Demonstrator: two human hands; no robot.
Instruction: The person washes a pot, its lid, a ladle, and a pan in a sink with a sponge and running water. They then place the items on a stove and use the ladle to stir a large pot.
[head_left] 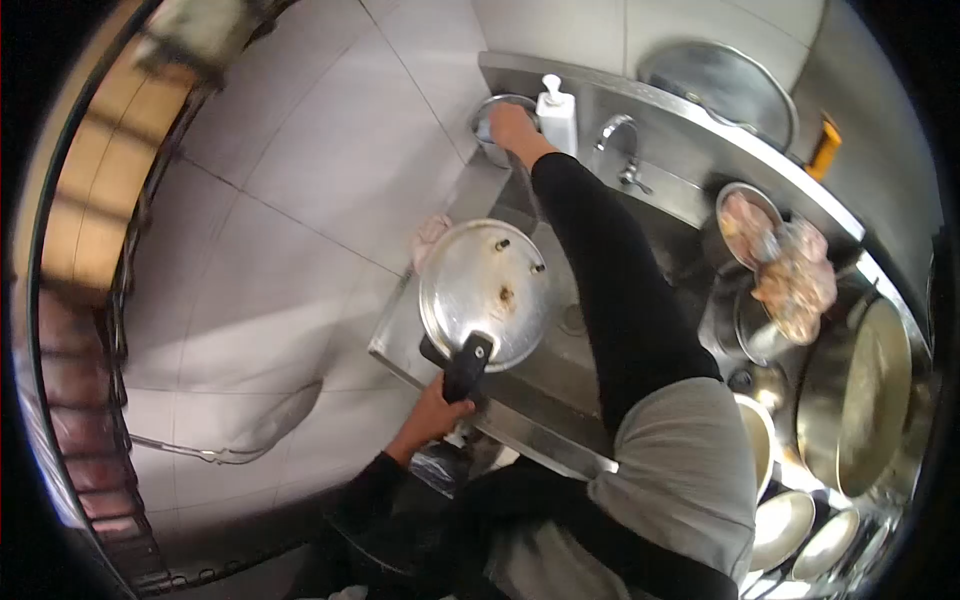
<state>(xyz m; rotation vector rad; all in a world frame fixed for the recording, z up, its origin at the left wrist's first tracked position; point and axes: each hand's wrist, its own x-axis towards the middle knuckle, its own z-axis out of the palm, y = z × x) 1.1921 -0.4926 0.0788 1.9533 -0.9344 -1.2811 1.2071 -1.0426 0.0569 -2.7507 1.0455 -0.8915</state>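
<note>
My left hand [430, 418] is closed around the black handle of a round silver pressure cooker lid [480, 290], whose top faces me above the sink's left end. Whether a pot sits under the lid is hidden. My right arm stretches across the sink, and my right hand [512, 128] reaches down into a small metal container [487, 150] at the back corner. Its fingers are out of sight inside. A white pump bottle [558, 122] stands right beside that hand. A pale, crumpled thing [430, 240] shows behind the lid's left edge.
Behind my right arm are a metal faucet [625, 165] and the sink's back rim. On the right stand a pot of raw meat [745, 222], a plastic bag of food [797, 285] and a large metal pan [850, 400]. A ladle-like utensil [260, 440] lies at left.
</note>
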